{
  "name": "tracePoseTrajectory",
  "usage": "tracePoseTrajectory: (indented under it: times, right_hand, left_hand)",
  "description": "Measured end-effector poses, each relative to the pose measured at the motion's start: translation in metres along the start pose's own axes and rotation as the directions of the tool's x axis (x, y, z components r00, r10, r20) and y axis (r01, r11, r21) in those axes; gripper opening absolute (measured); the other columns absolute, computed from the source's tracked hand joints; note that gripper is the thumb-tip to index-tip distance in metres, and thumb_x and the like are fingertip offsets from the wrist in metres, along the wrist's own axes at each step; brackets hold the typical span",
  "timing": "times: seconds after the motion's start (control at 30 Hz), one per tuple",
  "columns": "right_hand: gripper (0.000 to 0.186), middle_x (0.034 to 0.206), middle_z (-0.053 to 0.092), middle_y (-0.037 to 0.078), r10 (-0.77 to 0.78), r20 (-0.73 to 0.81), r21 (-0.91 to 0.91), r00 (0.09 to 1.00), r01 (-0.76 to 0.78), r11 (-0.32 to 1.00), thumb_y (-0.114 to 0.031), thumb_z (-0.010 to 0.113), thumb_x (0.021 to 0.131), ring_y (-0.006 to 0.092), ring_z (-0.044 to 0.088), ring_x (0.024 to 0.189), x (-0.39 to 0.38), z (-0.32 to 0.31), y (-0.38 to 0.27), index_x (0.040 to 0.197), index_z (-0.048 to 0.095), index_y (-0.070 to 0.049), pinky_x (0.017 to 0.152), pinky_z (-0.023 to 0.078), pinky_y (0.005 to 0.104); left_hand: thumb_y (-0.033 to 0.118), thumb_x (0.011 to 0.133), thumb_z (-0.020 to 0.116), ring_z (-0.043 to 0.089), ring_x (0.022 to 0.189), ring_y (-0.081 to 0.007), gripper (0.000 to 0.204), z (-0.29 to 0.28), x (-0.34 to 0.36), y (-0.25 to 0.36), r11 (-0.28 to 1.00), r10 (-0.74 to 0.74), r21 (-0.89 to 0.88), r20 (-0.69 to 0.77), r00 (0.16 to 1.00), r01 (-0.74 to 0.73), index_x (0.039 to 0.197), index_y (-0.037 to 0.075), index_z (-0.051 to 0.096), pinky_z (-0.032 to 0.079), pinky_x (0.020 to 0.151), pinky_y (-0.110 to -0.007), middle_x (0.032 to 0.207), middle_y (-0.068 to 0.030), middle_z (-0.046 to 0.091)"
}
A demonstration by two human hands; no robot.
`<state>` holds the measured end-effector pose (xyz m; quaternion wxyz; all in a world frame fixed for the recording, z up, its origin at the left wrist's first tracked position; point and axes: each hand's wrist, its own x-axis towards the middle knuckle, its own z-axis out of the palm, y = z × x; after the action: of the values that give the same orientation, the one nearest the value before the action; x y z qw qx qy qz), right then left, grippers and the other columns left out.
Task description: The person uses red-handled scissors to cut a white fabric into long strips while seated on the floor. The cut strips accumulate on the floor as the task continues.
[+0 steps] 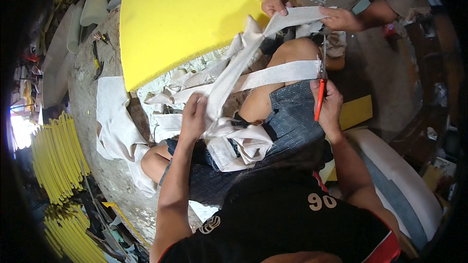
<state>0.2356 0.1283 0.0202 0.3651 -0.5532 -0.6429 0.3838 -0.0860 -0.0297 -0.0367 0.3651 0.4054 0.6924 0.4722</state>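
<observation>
My left hand (194, 117) is closed on a long white fabric strip (234, 70) that runs up and away to a co-worker's hands (339, 19), which hold its far part. Crumpled white cloth (243, 143) lies in my lap just below that hand. In my right hand (330, 104) is a pair of scissors (320, 100) with orange handles, the blades pointing away from me. Beside the blades is the frayed end of a second white strip (282, 72), which lies across my bare knee. Whether the blades grip that end I cannot tell.
A large yellow foam sheet (180, 24) spreads beyond my lap. White cloth (117, 124) lies on the floor at left, with pliers (98, 61) farther off. Bundled yellow tubes (56, 158) are at far left. A pale padded panel (390, 175) and a yellow piece (358, 112) sit at right.
</observation>
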Motion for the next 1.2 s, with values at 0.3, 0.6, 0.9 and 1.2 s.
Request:
tracePoseTrajectory:
  times: [0.3, 0.6, 0.9, 1.2]
  right_hand:
    - [0.021, 0.080, 0.069, 0.006, -0.023, 0.090, -0.140, 0.996, 0.036, 0.990, -0.022, 0.075, 0.094, 0.0104, 0.061, 0.076, -0.015, 0.003, -0.026, 0.096, 0.068, -0.002, 0.072, 0.051, 0.0309]
    - [0.014, 0.084, 0.059, -0.003, 0.139, 0.307, 0.267, 0.942, -0.225, 0.937, -0.010, 0.071, 0.095, 0.0029, 0.054, 0.072, -0.054, 0.039, -0.039, 0.103, 0.060, -0.006, 0.062, 0.043, 0.0189]
    - [0.013, 0.080, 0.054, -0.002, -0.020, 0.127, 0.389, 0.992, -0.032, 0.921, 0.000, 0.065, 0.096, 0.0019, 0.042, 0.055, -0.076, 0.005, -0.061, 0.100, 0.054, -0.005, 0.049, 0.034, 0.0196]
    - [0.014, 0.088, 0.053, 0.001, -0.168, 0.189, 0.362, 0.967, 0.090, 0.928, 0.006, 0.063, 0.093, 0.0047, 0.047, 0.073, -0.081, 0.001, -0.052, 0.098, 0.054, -0.003, 0.065, 0.040, 0.0209]
  left_hand:
    - [0.022, 0.109, 0.052, 0.052, 0.083, -0.0062, 0.021, -0.028, -0.102, 0.030, 0.946, -0.192, -0.263, 0.021, 0.981, 0.191, 0.107, 0.003, 0.060, 0.045, 0.076, -0.025, 0.090, 0.0016, 0.061]
    - [0.011, 0.104, 0.057, 0.057, 0.075, -0.0142, 0.009, 0.065, -0.121, 0.076, 0.971, -0.075, -0.182, 0.393, 0.917, 0.158, 0.108, 0.003, 0.060, 0.047, 0.070, -0.030, 0.082, -0.0058, 0.058]
    - [0.047, 0.107, 0.050, 0.062, 0.075, -0.0134, 0.047, 0.115, 0.023, 0.118, 0.730, -0.149, -0.513, 0.526, 0.837, 0.452, 0.110, 0.001, 0.060, 0.056, 0.071, -0.028, 0.092, -0.0055, 0.062]
    - [0.041, 0.107, 0.050, 0.062, 0.064, -0.0184, 0.042, 0.221, 0.080, 0.168, 0.424, -0.179, -0.656, 0.615, 0.768, 0.625, 0.100, 0.001, 0.059, 0.056, 0.056, -0.032, 0.077, -0.0089, 0.062]
